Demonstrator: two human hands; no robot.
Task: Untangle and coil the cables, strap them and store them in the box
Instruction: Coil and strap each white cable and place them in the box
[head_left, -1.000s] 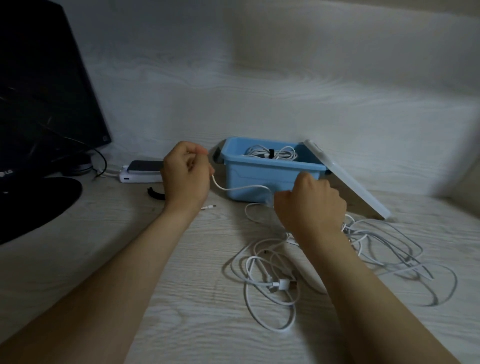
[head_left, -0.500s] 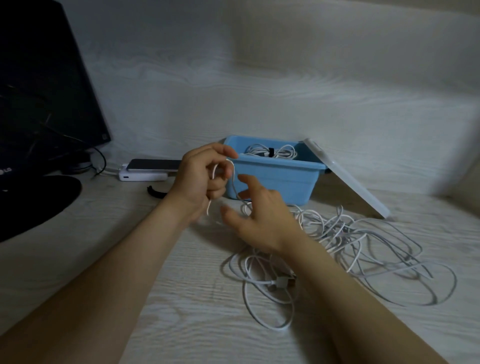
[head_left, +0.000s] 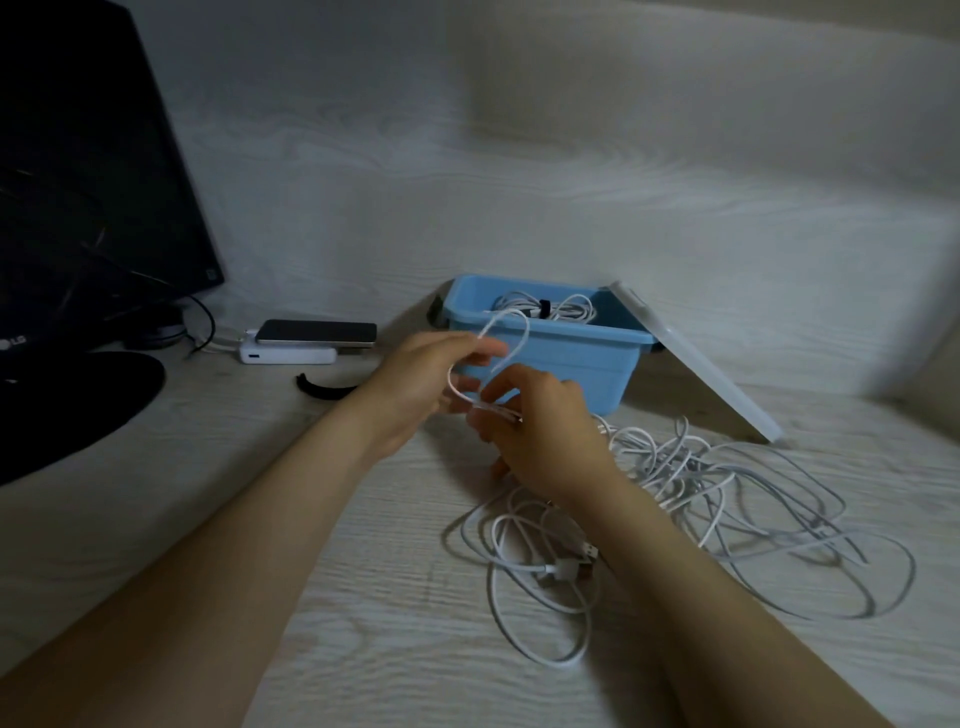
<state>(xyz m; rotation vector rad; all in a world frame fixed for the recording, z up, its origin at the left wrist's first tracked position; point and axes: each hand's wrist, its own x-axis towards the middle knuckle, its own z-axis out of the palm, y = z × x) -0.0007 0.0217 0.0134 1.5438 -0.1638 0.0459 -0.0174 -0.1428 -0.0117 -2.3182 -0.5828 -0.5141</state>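
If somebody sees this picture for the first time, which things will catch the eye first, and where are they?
First the two hands in the middle: the left hand and right hand hold a loop of white cable raised above the desk. Just behind them stands the open blue box with one strapped coil already inside and its white lid leaning on its right side. To the right lies a loose tangle of white cables on the desk.
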